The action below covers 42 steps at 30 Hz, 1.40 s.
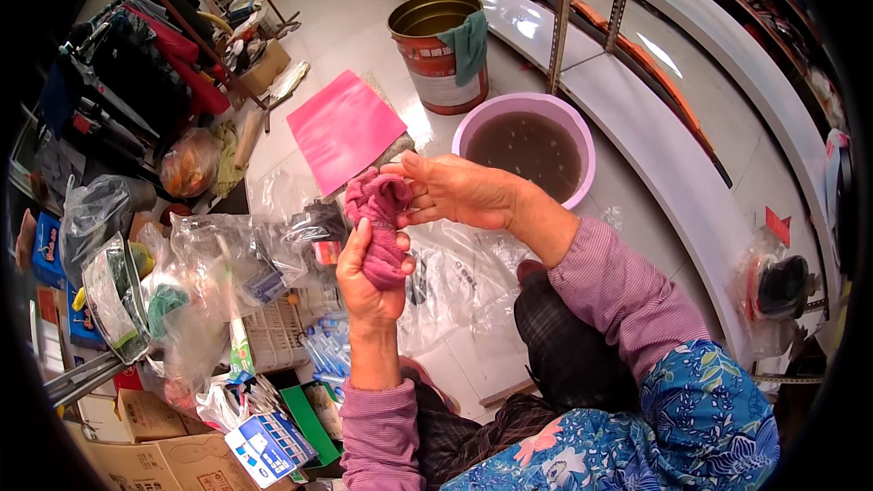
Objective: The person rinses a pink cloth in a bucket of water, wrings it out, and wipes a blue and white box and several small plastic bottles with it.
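A twisted, bunched pink cloth (385, 245) stands upright in my left hand (372, 279), whose fingers and thumb wrap round its lower part. My right hand (464, 191) is beside the cloth's loose upper folds, palm turned inward and fingers extended; its fingertips reach the folds, though whether they pinch any cloth I cannot tell. Beyond the hands a flat pink sheet (348, 129) lies on a grey mat. Behind my right wrist sits a lilac basin (588, 143) of murky brown water.
A red paint bucket (443, 75) with a green cloth (467, 48) over its rim stands behind the basin. White metal shelving (634, 109) curves along the right. Plastic bags (198, 300), a white basket (269, 334) and cardboard boxes (170, 460) crowd the left. Clear plastic sheeting (457, 279) covers floor below the hands.
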### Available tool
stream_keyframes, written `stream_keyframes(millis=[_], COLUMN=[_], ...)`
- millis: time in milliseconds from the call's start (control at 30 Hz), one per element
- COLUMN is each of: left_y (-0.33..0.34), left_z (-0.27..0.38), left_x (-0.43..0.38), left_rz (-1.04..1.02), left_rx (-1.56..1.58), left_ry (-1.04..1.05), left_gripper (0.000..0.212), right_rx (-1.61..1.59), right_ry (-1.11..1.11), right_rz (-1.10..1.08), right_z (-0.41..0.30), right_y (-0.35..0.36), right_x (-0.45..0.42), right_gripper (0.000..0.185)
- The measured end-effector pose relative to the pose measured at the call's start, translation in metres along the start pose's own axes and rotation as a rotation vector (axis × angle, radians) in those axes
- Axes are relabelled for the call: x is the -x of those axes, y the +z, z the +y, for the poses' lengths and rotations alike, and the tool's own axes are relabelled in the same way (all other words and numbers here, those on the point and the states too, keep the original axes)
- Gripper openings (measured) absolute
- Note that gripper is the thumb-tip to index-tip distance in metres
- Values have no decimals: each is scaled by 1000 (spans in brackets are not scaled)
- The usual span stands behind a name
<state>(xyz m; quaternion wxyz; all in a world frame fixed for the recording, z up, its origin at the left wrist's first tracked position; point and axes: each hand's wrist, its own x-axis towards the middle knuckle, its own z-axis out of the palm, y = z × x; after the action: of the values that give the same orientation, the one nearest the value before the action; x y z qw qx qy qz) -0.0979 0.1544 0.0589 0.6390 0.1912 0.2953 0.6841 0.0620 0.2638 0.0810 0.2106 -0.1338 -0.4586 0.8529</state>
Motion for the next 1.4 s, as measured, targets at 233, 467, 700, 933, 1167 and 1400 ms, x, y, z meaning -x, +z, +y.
stream_keyframes(millis=[233,467,700,933,1167,1400], left_y=[21,26,35,76,64,60], left_z=[-40,-86,-73,-102,-156,-178], left_x=[-8,-21,-70,-156,-214,-228], left_rz=[-271,-238,-329,-160,-170,-151], left_rx=[817,723,260,-628,-1427,-1984], left_ry=[-449,-595,-690,-562,61,385], left_gripper=[51,55,50,16,20,30], right_rx=[-179,-190,-67,-40,-99,-331], right_ry=[-216,-323,-287,-246,-335,-412], right_rz=[-59,-405,-16,424,820,1034], right_z=[34,10,-14,-28,-28,-19], right_y=[-51,-62,-87,-157,-205,-227], right_x=[2,3,15,2,-16,-24], right_gripper=[120,70,35,25,15,12])
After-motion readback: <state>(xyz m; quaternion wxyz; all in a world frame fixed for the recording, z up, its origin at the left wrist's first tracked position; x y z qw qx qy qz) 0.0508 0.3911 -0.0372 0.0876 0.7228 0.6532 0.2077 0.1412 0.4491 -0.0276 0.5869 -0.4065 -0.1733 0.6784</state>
